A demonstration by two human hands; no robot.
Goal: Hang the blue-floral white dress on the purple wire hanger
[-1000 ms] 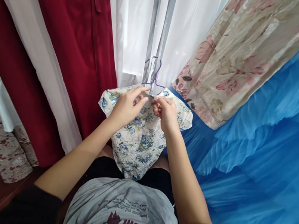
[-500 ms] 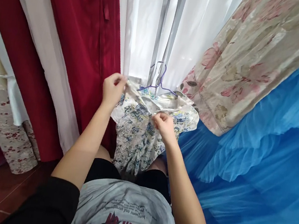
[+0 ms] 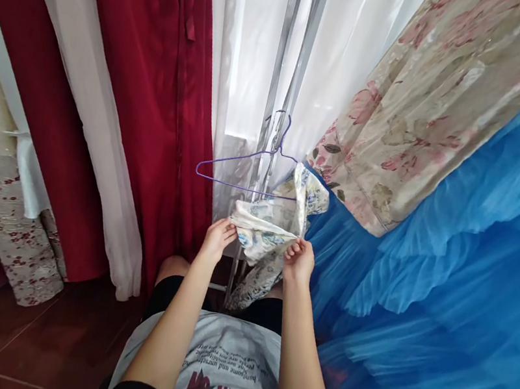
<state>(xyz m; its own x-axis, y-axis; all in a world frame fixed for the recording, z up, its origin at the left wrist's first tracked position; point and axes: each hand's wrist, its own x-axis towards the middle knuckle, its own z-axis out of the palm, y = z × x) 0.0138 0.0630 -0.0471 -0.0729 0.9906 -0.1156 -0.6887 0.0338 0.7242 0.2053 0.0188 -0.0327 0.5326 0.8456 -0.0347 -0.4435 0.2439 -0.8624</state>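
Note:
A white dress with a blue floral print [image 3: 269,222] hangs by its right shoulder from a purple wire hanger [image 3: 233,162]. The hanger's left arm is bare, and its hook is on a metal rack pole. My left hand [image 3: 219,238] pinches the dress's left edge below the hanger. My right hand [image 3: 299,261] is closed on the neckline edge further right. Cloth stretches between the two hands, and the lower part of the dress droops, bunched, toward my lap.
Dark red fabric [image 3: 134,82] and a pale pink panel hang to the left. White cloth [image 3: 259,43] hangs behind the metal poles [image 3: 287,47]. To the right are a beige floral garment [image 3: 398,131] and a wide blue tulle skirt [image 3: 472,287]. Red tiles [image 3: 39,343] cover the floor.
The dress's left shoulder has come off the hanger, baring that arm. My left hand has moved down and right with the fabric; my right hand has moved down and slightly right.

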